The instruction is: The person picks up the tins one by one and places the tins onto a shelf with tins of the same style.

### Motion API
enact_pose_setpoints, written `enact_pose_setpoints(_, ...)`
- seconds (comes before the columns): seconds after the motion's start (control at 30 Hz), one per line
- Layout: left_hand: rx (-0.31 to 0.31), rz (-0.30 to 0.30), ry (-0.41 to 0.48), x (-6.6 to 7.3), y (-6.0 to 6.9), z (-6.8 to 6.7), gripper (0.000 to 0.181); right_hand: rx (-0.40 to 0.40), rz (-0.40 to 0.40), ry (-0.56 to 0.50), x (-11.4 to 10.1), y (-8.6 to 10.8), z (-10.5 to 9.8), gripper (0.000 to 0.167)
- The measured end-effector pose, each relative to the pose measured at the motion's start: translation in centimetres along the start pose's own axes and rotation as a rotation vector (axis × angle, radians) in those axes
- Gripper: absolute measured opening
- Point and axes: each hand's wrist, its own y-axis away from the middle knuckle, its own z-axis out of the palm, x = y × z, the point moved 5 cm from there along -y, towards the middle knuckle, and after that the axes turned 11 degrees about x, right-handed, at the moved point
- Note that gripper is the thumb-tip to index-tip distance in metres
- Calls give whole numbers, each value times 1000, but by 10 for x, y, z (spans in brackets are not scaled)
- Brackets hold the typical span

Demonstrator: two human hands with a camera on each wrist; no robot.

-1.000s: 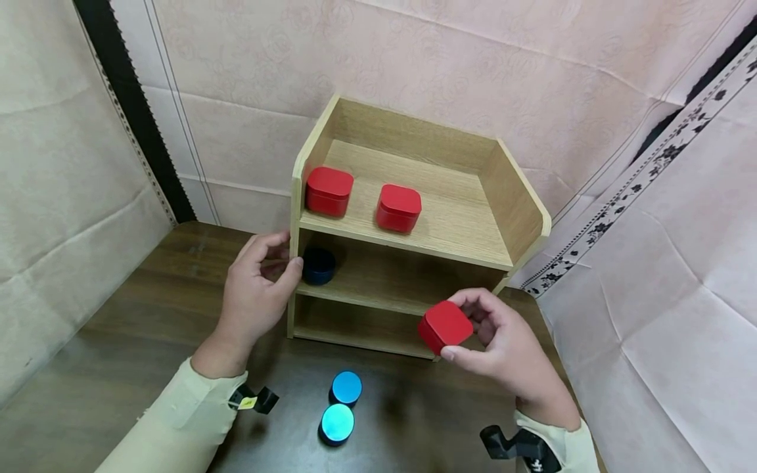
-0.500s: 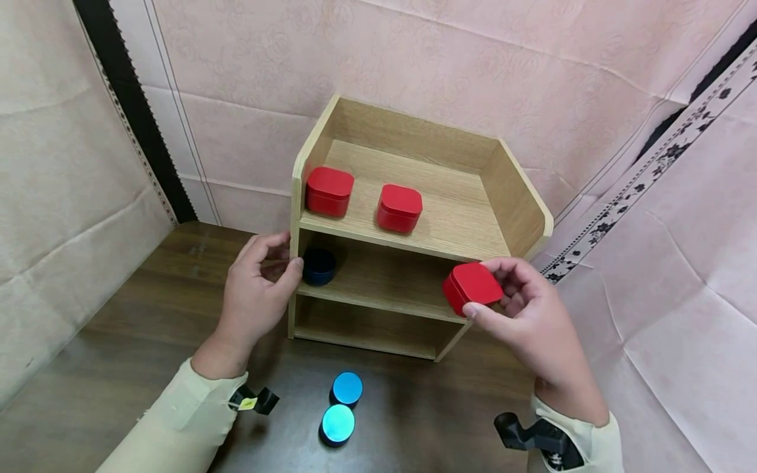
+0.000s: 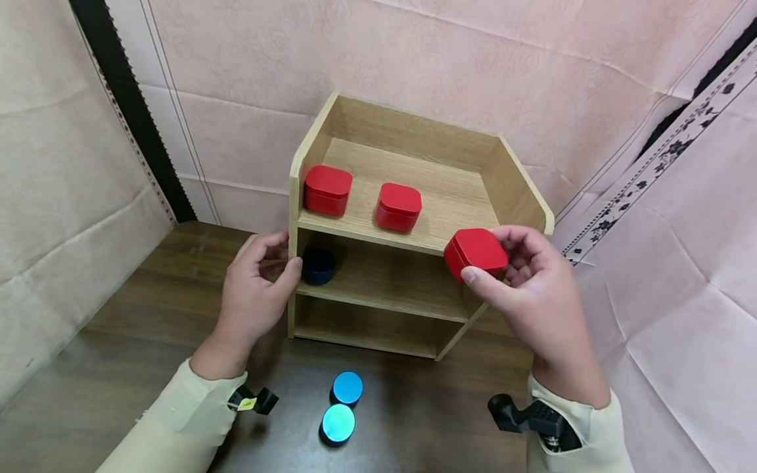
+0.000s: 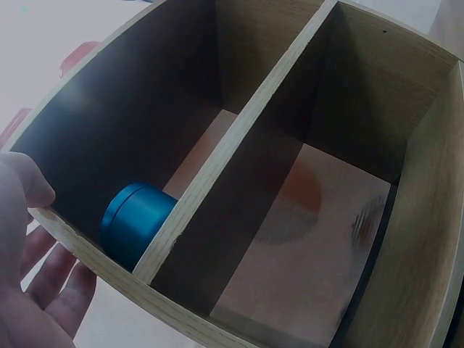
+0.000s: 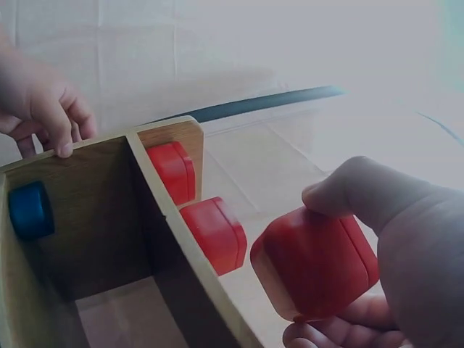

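In the head view my right hand (image 3: 535, 289) pinches a red rounded-square lidded box (image 3: 478, 251), thumb on its near side and fingers behind. The box is in the air by the right front of a small wooden shelf (image 3: 414, 244). On the top tier stand two similar red boxes, one at the left end (image 3: 328, 190) and one near the middle (image 3: 399, 207). My left hand (image 3: 254, 289) grips the shelf's left side panel, with its thumb at the front edge. A dark blue round tin (image 3: 318, 266) sits at the left of the middle tier, also a blue tin (image 4: 138, 221) in the left wrist view.
Two blue-topped round tins (image 3: 346, 387) stand close together on the brown wooden table (image 3: 426, 414) before the shelf. Pale patterned cloth (image 3: 414, 59) hangs behind the shelf and along both sides.
My right hand has lifted the red box up and to the right, from in front of the lower tiers to near the top tier's front edge. The left hand stays on the side panel.
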Motion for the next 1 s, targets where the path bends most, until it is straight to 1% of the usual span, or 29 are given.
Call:
enact_pose_setpoints(0.13,2,3,3,0,0,1,40,31,5,49,-7,-6,1,47)
enact_pose_setpoints(0.43,10,1,9,-1,0,1,40,95,61,197,-17,-20,11,53)
enact_pose_setpoints(0.7,12,-1,4,-1,0,0,40,94,116,294,-23,-34,22,59)
enact_pose_setpoints(1.0,2,-3,-5,0,1,0,40,70,150,339,-18,-48,33,62)
